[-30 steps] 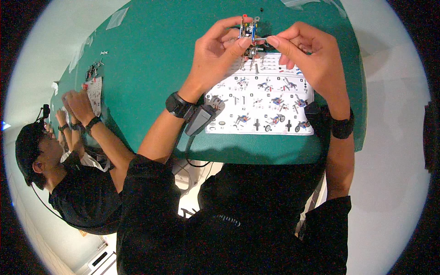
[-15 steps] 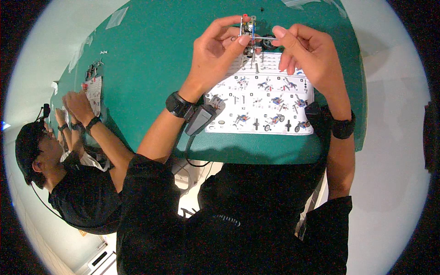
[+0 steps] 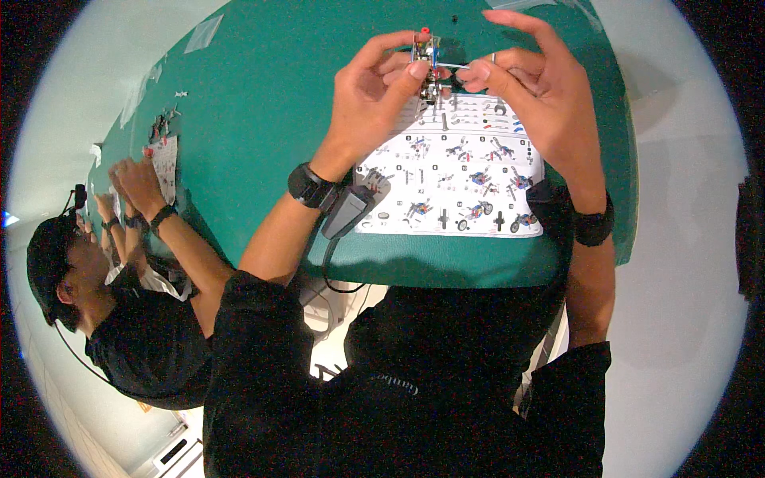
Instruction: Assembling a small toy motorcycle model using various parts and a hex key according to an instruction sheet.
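My left hand (image 3: 368,94) pinches a small model assembly (image 3: 428,54) of metal plates with red and blue parts, held upright above the far edge of a printed instruction sheet (image 3: 454,193). From the right, my right hand (image 3: 550,99) grips a thin silver metal rod (image 3: 453,66) between thumb and fingertips. The rod's left end meets the side of the assembly; its exact tip shape cannot be made out. The index finger of that hand is raised away from the rod. Loose parts behind my fingers are mostly hidden.
A green table (image 3: 279,103) lies under everything. Clear plastic bags (image 3: 202,32) sit along its far edge, and a tiny dark part (image 3: 455,18) lies beyond my hands. At left a co-worker (image 3: 131,319) works over another sheet (image 3: 165,163) with small parts (image 3: 165,123).
My right hand's index finger has lifted and stretched outward, and its grip on the rod has shifted slightly left. The assembly has moved slightly left in my left hand.
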Action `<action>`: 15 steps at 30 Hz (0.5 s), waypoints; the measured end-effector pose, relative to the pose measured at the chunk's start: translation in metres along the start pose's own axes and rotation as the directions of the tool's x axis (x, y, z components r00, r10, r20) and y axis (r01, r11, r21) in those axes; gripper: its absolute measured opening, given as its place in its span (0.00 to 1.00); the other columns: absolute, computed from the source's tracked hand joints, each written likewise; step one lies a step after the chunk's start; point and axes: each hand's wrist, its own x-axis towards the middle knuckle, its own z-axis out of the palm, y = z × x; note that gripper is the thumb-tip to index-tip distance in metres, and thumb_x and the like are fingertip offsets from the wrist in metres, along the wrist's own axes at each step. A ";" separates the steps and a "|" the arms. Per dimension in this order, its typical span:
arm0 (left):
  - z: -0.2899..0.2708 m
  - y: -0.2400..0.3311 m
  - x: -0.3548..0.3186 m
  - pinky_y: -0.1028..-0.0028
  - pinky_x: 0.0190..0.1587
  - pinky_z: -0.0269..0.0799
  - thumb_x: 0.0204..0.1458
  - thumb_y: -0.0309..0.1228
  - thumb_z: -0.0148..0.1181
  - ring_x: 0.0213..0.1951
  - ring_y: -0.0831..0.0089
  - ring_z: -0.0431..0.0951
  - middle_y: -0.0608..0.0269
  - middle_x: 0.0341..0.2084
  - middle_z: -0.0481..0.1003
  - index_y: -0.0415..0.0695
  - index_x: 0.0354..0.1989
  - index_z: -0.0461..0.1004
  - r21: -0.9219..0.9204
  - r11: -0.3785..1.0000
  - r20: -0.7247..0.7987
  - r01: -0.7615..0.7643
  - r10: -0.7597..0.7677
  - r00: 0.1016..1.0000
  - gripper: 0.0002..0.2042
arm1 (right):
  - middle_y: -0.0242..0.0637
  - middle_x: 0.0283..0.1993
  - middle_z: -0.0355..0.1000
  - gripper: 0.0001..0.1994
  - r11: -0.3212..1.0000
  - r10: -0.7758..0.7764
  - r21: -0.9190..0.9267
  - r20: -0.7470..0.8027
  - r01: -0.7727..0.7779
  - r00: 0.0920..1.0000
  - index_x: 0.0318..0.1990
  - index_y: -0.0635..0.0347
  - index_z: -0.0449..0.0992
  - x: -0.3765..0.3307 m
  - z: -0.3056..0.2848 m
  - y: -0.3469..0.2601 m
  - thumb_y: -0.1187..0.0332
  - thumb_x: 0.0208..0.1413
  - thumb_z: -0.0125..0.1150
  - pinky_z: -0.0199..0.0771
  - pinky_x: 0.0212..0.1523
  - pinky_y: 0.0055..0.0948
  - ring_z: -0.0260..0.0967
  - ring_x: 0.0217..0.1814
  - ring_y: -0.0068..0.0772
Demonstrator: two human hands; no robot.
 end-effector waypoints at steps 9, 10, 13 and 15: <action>0.002 0.002 -0.001 0.71 0.47 0.78 0.63 0.29 0.55 0.44 0.70 0.81 0.52 0.45 0.79 0.36 0.59 0.67 0.000 0.999 0.013 0.032 -0.032 0.999 0.18 | 0.42 0.33 0.80 0.07 0.984 0.148 0.093 0.024 -0.150 0.989 0.43 0.64 0.76 0.000 -0.004 -0.007 0.71 0.60 0.62 0.77 0.35 0.21 0.77 0.31 0.25; 0.003 0.002 0.000 0.71 0.47 0.78 0.63 0.30 0.55 0.44 0.70 0.81 0.52 0.44 0.79 0.36 0.59 0.67 -0.016 1.000 0.018 0.023 -0.022 1.000 0.18 | 0.41 0.32 0.79 0.07 0.985 0.133 0.111 0.031 -0.136 0.991 0.41 0.64 0.76 0.000 -0.004 -0.007 0.70 0.61 0.62 0.76 0.34 0.21 0.77 0.31 0.24; 0.003 0.001 0.001 0.71 0.47 0.78 0.64 0.30 0.55 0.43 0.70 0.81 0.51 0.44 0.79 0.37 0.59 0.67 -0.013 1.000 0.009 0.018 -0.018 1.000 0.18 | 0.39 0.32 0.79 0.08 0.983 0.085 0.162 0.030 -0.089 0.996 0.40 0.64 0.77 0.001 -0.002 -0.003 0.68 0.62 0.61 0.76 0.33 0.20 0.76 0.31 0.23; 0.001 0.002 0.001 0.71 0.47 0.78 0.64 0.30 0.55 0.43 0.71 0.81 0.51 0.45 0.79 0.37 0.59 0.67 0.004 1.000 0.007 0.030 -0.030 1.000 0.17 | 0.39 0.32 0.79 0.08 0.979 0.050 0.196 0.022 -0.054 0.998 0.40 0.64 0.78 0.003 -0.002 0.000 0.67 0.62 0.61 0.76 0.34 0.20 0.76 0.32 0.23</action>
